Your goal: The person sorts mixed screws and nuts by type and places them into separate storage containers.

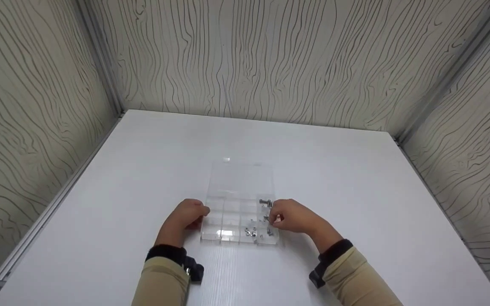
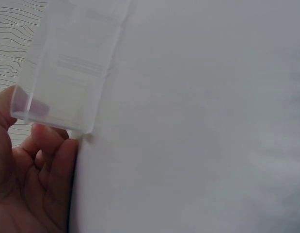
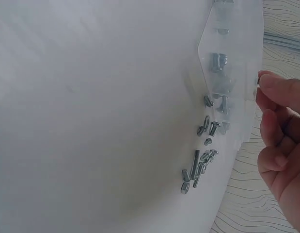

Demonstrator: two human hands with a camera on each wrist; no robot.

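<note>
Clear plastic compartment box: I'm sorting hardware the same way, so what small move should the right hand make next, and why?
Probably lower the right hand into the clear plastic compartment box: its fingertips pinch something small above the metal screws, and the left hand steadies the box's left edge.

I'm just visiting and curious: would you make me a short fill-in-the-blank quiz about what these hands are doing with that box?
1. The clear compartment box lies on a ____ table.
2. The left hand holds the box's ____ side.
3. The small metal screws lie in compartments nearest the ____ hand.
4. The box's lid is ____.

Missing words: white; left; right; open
</note>
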